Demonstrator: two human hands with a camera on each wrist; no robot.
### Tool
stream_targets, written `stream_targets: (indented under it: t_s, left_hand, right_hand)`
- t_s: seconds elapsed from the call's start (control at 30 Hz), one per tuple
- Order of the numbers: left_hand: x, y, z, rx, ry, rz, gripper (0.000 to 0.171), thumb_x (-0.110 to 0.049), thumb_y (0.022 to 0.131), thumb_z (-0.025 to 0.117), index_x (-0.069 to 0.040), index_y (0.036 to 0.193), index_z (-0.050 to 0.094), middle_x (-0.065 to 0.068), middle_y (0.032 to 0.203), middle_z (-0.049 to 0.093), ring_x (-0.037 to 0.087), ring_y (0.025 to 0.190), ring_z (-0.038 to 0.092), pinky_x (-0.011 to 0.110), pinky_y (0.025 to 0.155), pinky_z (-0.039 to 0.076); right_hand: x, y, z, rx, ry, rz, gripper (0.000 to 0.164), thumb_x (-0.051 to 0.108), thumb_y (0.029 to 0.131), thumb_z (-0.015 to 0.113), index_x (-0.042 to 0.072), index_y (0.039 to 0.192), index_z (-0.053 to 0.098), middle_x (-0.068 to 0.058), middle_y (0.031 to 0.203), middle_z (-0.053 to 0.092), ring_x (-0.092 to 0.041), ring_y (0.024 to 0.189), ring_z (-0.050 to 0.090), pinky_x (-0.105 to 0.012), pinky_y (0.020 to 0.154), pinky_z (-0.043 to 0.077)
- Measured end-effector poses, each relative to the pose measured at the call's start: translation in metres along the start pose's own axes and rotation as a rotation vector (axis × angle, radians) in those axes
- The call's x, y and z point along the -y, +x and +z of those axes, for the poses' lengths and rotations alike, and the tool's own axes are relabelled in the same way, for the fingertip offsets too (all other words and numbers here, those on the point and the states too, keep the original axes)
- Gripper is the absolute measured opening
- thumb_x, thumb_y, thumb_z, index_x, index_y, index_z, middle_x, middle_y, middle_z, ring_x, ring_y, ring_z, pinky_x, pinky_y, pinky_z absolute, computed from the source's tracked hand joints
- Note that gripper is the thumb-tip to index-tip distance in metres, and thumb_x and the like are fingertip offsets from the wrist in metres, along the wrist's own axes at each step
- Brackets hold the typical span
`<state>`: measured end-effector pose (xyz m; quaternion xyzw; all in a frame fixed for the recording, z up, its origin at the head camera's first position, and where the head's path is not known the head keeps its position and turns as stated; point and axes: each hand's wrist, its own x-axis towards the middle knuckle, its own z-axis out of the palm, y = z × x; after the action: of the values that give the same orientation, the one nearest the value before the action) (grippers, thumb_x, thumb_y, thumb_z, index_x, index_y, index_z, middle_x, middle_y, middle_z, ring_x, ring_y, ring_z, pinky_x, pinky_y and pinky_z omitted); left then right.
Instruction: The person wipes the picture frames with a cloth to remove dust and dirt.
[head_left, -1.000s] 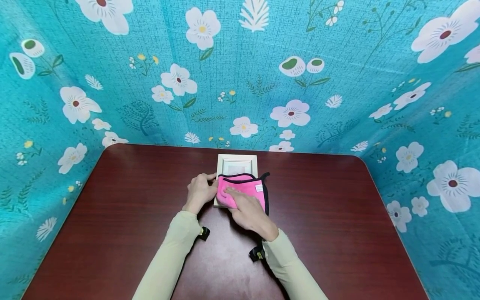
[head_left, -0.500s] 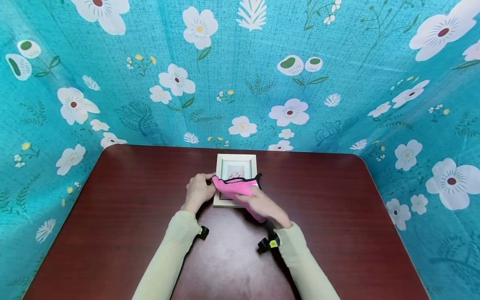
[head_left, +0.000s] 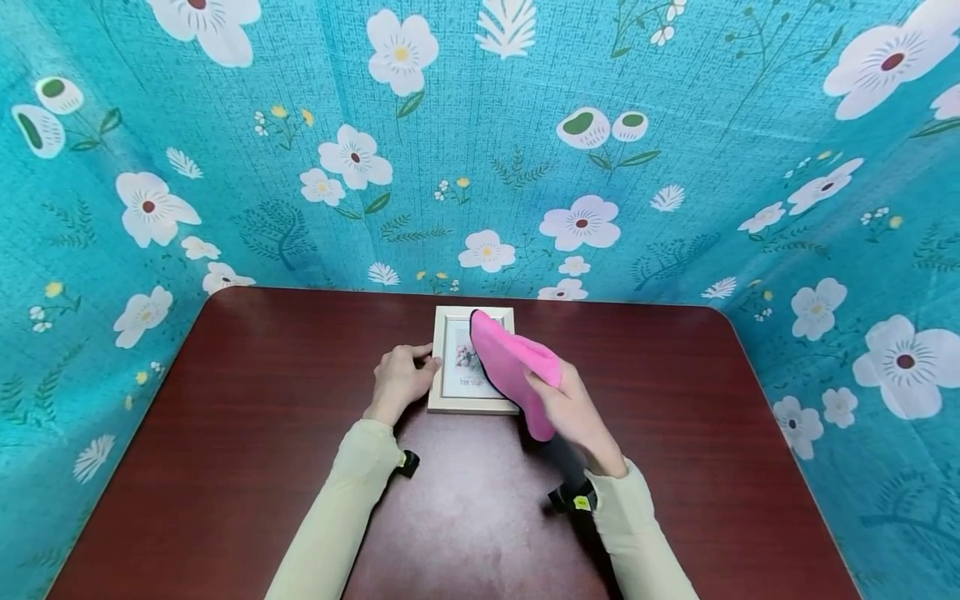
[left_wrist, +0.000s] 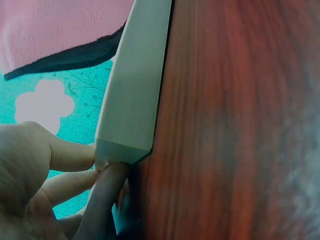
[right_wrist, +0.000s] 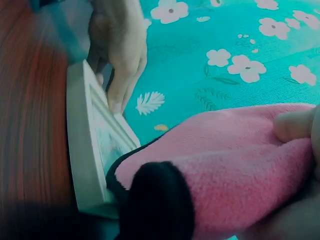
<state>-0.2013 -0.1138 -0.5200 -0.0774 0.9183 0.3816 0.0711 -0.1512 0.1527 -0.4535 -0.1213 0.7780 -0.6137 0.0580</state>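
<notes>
A cream picture frame [head_left: 472,406] lies on the table near its back edge in the head view, with a flower picture and lettering behind its front. At its left edge my left hand [head_left: 399,385] holds it, thumb and fingers against the border. The left wrist view shows those fingertips right at one corner of the frame [left_wrist: 135,80]. My right hand [head_left: 576,410] grips a folded pink cloth [head_left: 513,371] with black trim. The cloth stands tilted over the frame's right part and hides it; its fuzzy surface [right_wrist: 225,165] fills much of the right wrist view.
The dark red-brown table [head_left: 300,367] has a glossy top. Close behind and at both sides hangs a turquoise floral cloth [head_left: 480,167]. A black wrist camera [head_left: 408,464] sits on the left wrist, another camera [head_left: 573,498] on the right.
My right hand has lifted and swung the cloth rightward and upward, from lying over the frame to tilted at its right side, uncovering the picture. The left hand stays at the frame's left edge.
</notes>
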Motion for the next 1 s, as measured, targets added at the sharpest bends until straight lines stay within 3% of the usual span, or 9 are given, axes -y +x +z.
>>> stream_targets:
  t_s: [0.23,0.37,0.5,0.57,0.67,0.77,1.0]
  left_hand:
    - [0.002,-0.001,0.0,0.001,0.007,0.0,0.041,-0.035,0.104,0.068,-0.023,0.143,0.071,0.003,0.121,0.078,0.035,0.133,0.062,0.058,0.114,0.045]
    - [0.0,-0.001,-0.001,-0.002,0.006,0.004,0.04,-0.035,0.104,0.068,-0.024,0.142,0.071,0.001,0.12,0.078,0.034,0.134,0.062,0.058,0.115,0.044]
    - [0.0,-0.001,-0.001,-0.004,0.0,0.009,0.04,-0.035,0.103,0.069,-0.024,0.141,0.072,0.0,0.116,0.079,0.033,0.13,0.064,0.058,0.116,0.043]
    - [-0.001,-0.001,-0.001,-0.009,-0.004,0.009,0.04,-0.035,0.102,0.07,-0.024,0.14,0.073,0.0,0.113,0.079,0.032,0.127,0.066,0.057,0.116,0.043]
    - [-0.001,-0.001,0.0,-0.019,-0.008,0.007,0.039,-0.034,0.101,0.071,-0.023,0.139,0.074,-0.001,0.11,0.079,0.03,0.126,0.066,0.056,0.115,0.044]
    - [-0.001,-0.001,0.0,-0.02,-0.005,0.011,0.039,-0.034,0.101,0.071,-0.023,0.139,0.074,-0.001,0.109,0.079,0.03,0.126,0.066,0.056,0.114,0.044]
    - [-0.001,0.0,-0.001,-0.003,-0.009,-0.011,0.04,-0.035,0.103,0.07,-0.024,0.141,0.072,-0.002,0.109,0.078,0.03,0.123,0.066,0.057,0.113,0.044]
  right_hand:
    - [0.001,-0.005,-0.007,-0.157,-0.062,-0.133,0.055,-0.005,0.105,0.054,0.016,0.157,0.056,-0.005,0.158,0.058,-0.013,0.138,0.055,-0.014,0.109,0.044]
    - [-0.004,-0.002,-0.007,-0.187,-0.214,-0.22,0.062,-0.009,0.103,0.052,0.018,0.159,0.054,-0.003,0.161,0.056,-0.016,0.141,0.055,-0.021,0.117,0.043]
    - [-0.015,0.004,0.007,-0.102,-0.46,-0.283,0.075,-0.019,0.093,0.05,0.008,0.163,0.044,-0.012,0.167,0.046,-0.033,0.154,0.045,-0.048,0.127,0.036]
    - [-0.02,0.004,0.018,-0.032,-0.566,-0.244,0.082,-0.021,0.084,0.052,0.002,0.163,0.042,-0.017,0.167,0.044,-0.037,0.155,0.043,-0.055,0.127,0.034]
    - [-0.027,0.004,0.037,0.084,-0.666,-0.147,0.081,-0.018,0.082,0.054,-0.005,0.161,0.04,-0.023,0.166,0.043,-0.039,0.156,0.04,-0.055,0.128,0.032]
    - [-0.031,0.003,0.053,0.153,-0.756,-0.105,0.073,-0.013,0.086,0.054,-0.009,0.158,0.042,-0.027,0.165,0.043,-0.04,0.157,0.038,-0.054,0.13,0.029]
    - [-0.033,0.003,0.078,0.154,-0.899,-0.127,0.068,-0.006,0.087,0.061,-0.014,0.153,0.047,-0.032,0.16,0.047,-0.045,0.153,0.042,-0.055,0.13,0.029]
